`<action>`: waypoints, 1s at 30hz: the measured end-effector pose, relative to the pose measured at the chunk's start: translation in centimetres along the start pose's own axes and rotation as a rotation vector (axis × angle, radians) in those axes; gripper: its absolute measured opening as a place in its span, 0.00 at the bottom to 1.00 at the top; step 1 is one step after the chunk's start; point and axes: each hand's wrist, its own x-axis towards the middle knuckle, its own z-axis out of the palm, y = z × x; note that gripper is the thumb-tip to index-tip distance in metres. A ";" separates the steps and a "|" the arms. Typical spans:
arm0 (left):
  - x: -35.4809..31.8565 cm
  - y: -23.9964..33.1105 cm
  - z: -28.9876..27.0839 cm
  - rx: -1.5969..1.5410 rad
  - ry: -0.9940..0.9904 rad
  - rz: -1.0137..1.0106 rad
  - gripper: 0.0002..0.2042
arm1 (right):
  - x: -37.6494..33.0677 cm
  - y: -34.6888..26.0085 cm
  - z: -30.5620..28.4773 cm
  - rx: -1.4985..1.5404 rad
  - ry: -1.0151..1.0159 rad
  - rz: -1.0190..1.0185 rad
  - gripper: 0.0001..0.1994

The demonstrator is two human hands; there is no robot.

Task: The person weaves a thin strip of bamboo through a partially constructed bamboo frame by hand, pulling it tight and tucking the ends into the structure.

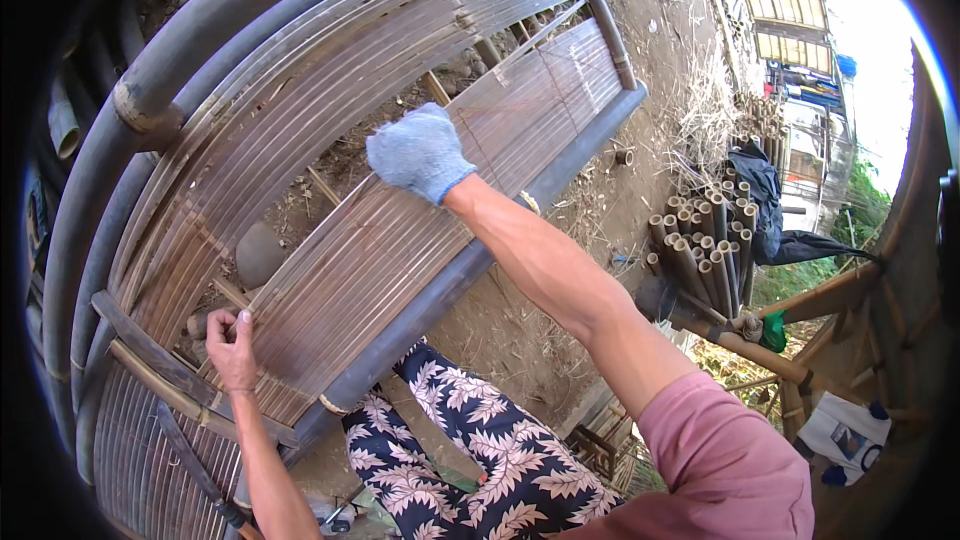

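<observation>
A bare left hand (pixel 232 348) presses its fingers flat, grip apart, on the near end of a brown slatted bamboo seat panel (pixel 400 230). Farther along the same panel, the right hand (pixel 418 152) in a grey knitted glove rests with its grip curled together, clamped on nothing visible. A dark round bamboo frame pole (pixel 480 265) runs just beside both hands.

Bamboo bench seat (pixel 400 240) of slats (dark poles framing), both hands resting on it

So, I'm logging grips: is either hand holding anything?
Nothing visibly held. The gloved right hand is fisted on the bamboo slat seat; the bare left hand rests on its edge.
</observation>
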 end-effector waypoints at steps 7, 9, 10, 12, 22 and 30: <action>0.7 0.3 -0.1 -0.027 -0.080 -0.064 0.13 | -0.1 0.2 -1.3 0.022 -0.220 0.099 0.13; 0.7 0.0 0.6 -0.035 -0.110 -0.075 0.13 | -1.5 0.7 -0.5 0.005 -0.291 0.089 0.13; 0.3 -0.9 -0.2 -0.019 -0.117 -0.066 0.12 | -1.7 -0.1 -0.4 -0.001 -0.314 0.107 0.13; -0.7 -1.3 -2.9 0.042 -0.132 -0.149 0.11 | -1.1 -2.0 0.1 0.028 -0.274 0.027 0.12; -2.7 -5.6 -4.9 0.544 0.006 0.157 0.20 | -0.4 1.7 -2.1 0.073 -0.041 0.011 0.09; -3.4 -1.6 -3.2 0.889 -0.015 0.079 0.48 | -5.2 4.4 -22.8 0.398 -0.459 -0.065 0.16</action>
